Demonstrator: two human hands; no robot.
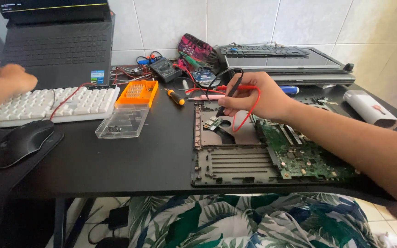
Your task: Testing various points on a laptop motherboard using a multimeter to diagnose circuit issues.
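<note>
My right hand (253,98) holds a black test probe (229,94) and a red test probe (235,87), with a red wire looping under the fingers. The black probe's tip points down at a small green circuit board (213,122) inside an opened laptop base (235,165). A large green motherboard (304,154) lies in that base under my forearm. My left hand (17,77) rests with curled fingers on the far left end of a white keyboard (56,104), holding nothing that I can see.
A black mouse (21,142) sits at the left. An orange screwdriver-bit case (138,93) and its clear lid (122,121) lie mid-table, with a small orange-handled screwdriver (175,96). A multimeter (165,69) with tangled leads, a black laptop (56,43), stacked laptops (286,62) and a white cylinder (371,109) stand behind.
</note>
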